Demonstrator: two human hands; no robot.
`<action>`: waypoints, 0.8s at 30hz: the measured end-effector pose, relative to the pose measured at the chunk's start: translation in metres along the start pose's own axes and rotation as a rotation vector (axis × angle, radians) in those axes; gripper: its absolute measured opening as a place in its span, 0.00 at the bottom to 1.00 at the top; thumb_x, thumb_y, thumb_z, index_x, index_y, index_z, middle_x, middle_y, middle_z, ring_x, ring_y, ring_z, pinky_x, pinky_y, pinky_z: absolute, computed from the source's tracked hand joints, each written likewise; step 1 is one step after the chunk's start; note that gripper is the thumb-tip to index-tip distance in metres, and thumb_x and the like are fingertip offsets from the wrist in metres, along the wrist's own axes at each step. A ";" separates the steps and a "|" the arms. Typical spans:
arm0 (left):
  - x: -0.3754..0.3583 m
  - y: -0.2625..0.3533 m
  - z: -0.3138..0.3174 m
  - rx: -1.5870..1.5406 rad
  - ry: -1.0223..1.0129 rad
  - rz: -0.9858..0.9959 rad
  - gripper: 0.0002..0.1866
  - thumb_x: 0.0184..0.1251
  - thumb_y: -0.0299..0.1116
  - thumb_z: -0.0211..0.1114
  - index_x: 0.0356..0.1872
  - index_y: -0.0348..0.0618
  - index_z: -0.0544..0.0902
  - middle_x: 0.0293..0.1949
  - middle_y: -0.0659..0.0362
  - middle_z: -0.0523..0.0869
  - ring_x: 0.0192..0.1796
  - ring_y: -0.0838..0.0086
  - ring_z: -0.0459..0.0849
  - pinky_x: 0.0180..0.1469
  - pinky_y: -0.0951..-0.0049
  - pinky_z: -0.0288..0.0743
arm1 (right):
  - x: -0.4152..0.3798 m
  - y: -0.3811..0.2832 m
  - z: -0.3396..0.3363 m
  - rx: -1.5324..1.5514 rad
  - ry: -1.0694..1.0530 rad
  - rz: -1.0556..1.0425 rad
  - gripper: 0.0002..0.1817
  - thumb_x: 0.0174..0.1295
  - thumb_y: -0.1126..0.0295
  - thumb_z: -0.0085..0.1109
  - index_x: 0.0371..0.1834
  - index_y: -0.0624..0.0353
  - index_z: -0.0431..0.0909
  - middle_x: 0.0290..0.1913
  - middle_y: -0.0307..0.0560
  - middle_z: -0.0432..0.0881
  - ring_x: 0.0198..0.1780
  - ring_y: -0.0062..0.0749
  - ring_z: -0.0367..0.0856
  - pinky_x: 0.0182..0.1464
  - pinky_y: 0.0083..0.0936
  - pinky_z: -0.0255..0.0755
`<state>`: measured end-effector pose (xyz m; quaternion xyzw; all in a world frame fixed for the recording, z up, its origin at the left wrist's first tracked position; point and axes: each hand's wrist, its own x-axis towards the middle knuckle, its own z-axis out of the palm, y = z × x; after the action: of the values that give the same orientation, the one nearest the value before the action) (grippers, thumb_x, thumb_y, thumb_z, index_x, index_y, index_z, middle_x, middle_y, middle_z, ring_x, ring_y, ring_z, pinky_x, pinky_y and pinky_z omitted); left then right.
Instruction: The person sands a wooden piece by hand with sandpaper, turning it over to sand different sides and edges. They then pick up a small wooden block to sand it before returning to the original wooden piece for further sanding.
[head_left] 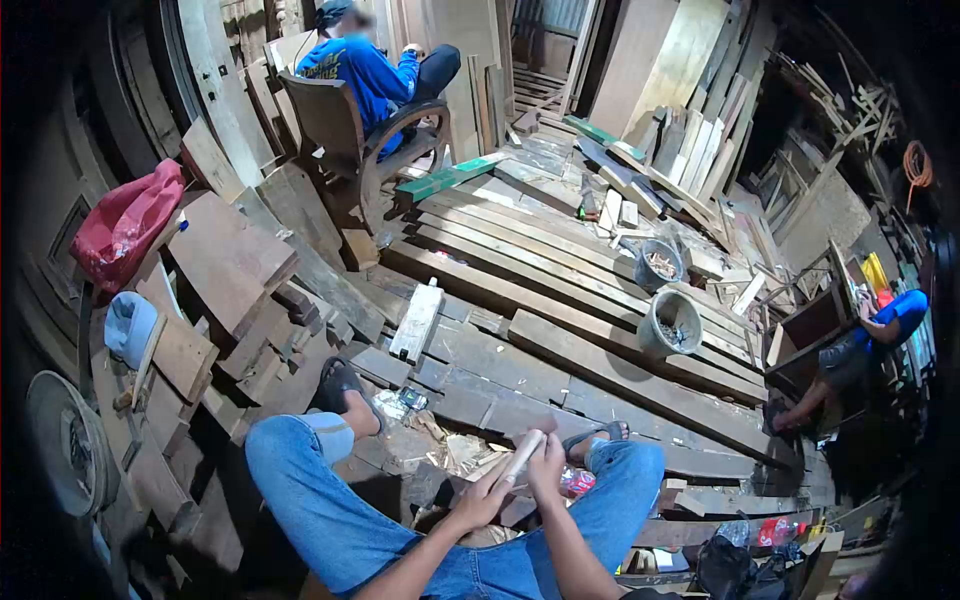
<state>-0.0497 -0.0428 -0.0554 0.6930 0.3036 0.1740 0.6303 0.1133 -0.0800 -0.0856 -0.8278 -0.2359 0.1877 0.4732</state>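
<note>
A short, pale wooden piece (522, 456) slants between my hands, above wood shavings (465, 452) on the floor between my knees. The fingers of my left hand (482, 500) are closed round its lower end. Near its upper end my right hand (546, 468) is closed, and a small brownish item (540, 424) shows just above those fingers, too small to make out. A bottle with a red label (577, 483) lies beside my right hand, partly hidden by my leg.
Long beams (600, 350) lie across the floor ahead, with two buckets (671, 325) (659, 262) on them. One person (365, 85) sits in a wooden chair (335, 125); another person (850, 350) sits at the right. Stacked boards (225, 260) stand at my left.
</note>
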 end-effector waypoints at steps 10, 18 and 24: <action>-0.001 0.000 0.001 -0.069 0.049 -0.094 0.30 0.81 0.41 0.56 0.79 0.42 0.65 0.72 0.45 0.76 0.74 0.60 0.75 0.73 0.65 0.66 | -0.001 -0.005 0.004 -0.008 0.068 -0.090 0.15 0.76 0.66 0.49 0.39 0.68 0.76 0.36 0.66 0.81 0.40 0.60 0.83 0.45 0.46 0.73; -0.005 0.007 0.004 -0.032 0.054 -0.014 0.31 0.80 0.39 0.57 0.80 0.43 0.63 0.72 0.43 0.75 0.73 0.58 0.75 0.73 0.65 0.67 | 0.010 0.021 0.010 -0.038 0.089 -0.164 0.16 0.77 0.63 0.50 0.39 0.67 0.76 0.36 0.68 0.81 0.41 0.66 0.82 0.43 0.49 0.73; -0.005 0.021 0.002 -0.064 0.092 -0.034 0.32 0.81 0.36 0.56 0.81 0.39 0.60 0.75 0.42 0.72 0.76 0.61 0.72 0.74 0.66 0.65 | -0.010 -0.006 0.000 -0.064 0.021 -0.214 0.14 0.77 0.65 0.50 0.38 0.67 0.75 0.33 0.66 0.80 0.36 0.64 0.80 0.40 0.48 0.71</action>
<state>-0.0476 -0.0478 -0.0348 0.6587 0.3380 0.2045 0.6403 0.1037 -0.0828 -0.0792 -0.8144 -0.3240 0.1199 0.4664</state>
